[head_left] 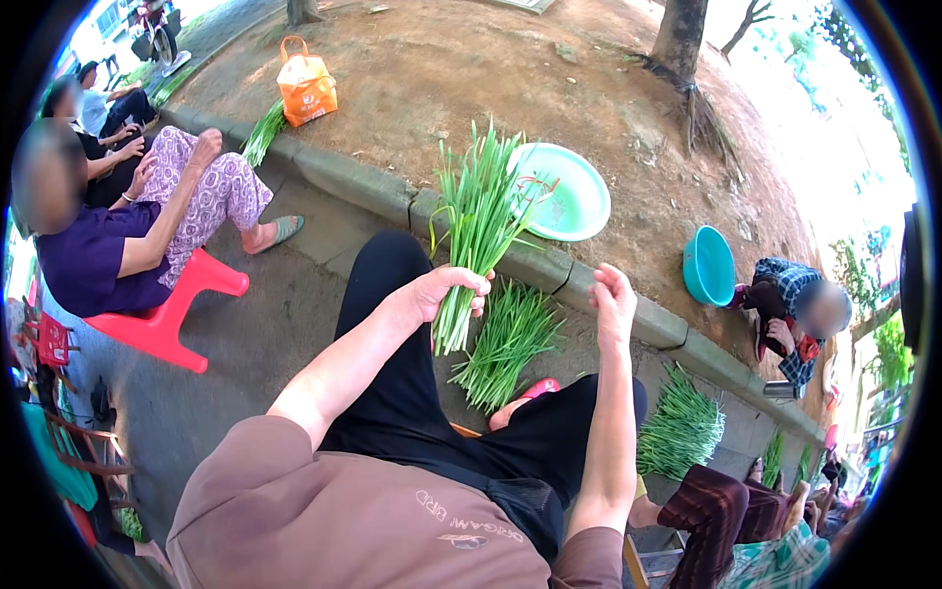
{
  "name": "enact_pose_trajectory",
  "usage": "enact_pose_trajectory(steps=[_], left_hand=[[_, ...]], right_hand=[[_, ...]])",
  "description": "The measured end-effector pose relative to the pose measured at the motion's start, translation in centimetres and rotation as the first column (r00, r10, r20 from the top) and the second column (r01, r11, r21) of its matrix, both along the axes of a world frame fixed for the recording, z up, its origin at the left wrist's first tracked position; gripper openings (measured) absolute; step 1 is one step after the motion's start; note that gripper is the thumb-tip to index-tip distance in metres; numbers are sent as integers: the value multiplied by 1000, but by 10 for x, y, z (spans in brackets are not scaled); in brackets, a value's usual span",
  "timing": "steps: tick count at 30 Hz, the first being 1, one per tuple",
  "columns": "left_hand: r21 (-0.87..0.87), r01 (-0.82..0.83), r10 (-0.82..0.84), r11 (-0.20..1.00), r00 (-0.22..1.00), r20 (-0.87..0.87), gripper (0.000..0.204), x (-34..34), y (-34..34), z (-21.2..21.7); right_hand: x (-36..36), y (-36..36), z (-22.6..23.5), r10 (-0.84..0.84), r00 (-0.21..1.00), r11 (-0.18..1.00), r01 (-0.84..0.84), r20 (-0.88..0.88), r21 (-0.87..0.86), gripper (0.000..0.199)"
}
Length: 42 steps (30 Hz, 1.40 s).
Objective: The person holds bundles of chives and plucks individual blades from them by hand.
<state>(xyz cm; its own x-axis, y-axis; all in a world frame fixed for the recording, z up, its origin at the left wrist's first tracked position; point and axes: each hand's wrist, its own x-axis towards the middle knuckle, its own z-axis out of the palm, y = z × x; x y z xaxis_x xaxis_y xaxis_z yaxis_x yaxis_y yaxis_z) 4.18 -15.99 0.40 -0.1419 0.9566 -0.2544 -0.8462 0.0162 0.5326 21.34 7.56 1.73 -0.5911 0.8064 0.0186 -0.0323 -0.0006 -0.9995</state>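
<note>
My left hand (446, 292) is wrapped round an upright bunch of Chinese chives (481, 191), with long green leaves fanning out above and paler ends below. Off to its right, my right hand (613, 299) is raised with its fingers curled together. Whether anything small sits between those fingertips is hidden. Below the held bunch, a loose pile of chives (515, 339) lies on the pavement between my legs. Behind the leaf tips stands a pale green basin (585, 196) with something thin and red in it.
A stone kerb (579, 285) crosses in front, with bare soil beyond. An orange bag (307, 90) stands far left. At left a person sits on a red stool (182, 319). A teal basin (708, 267) and a crouching person are at right, near another chive pile (682, 422).
</note>
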Motion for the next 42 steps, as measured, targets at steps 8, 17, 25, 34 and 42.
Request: enact_pose_trajectory(steps=[8,17,25,34,42], left_hand=[[-7,15,-16,1000,991,-132,31,4,-10,-1],[15,1,1,1000,991,-136,39,5,-13,-4],[3,-149,149,989,986,-79,44,-1,-8,-5],[-168,-335,349,927,935,62,32,-7,-16,6],[41,-340,341,940,940,-6,34,1,-2,-12]], right_hand=[[-58,-31,42,184,983,982,-185,-23,-33,26],[-78,-56,42,294,953,892,-300,-71,-339,15],[-56,-57,39,196,960,925,-248,-199,-288,10],[-68,-69,39,41,990,959,-78,-135,-274,18],[-55,-27,23,161,981,987,-157,-112,40,16]])
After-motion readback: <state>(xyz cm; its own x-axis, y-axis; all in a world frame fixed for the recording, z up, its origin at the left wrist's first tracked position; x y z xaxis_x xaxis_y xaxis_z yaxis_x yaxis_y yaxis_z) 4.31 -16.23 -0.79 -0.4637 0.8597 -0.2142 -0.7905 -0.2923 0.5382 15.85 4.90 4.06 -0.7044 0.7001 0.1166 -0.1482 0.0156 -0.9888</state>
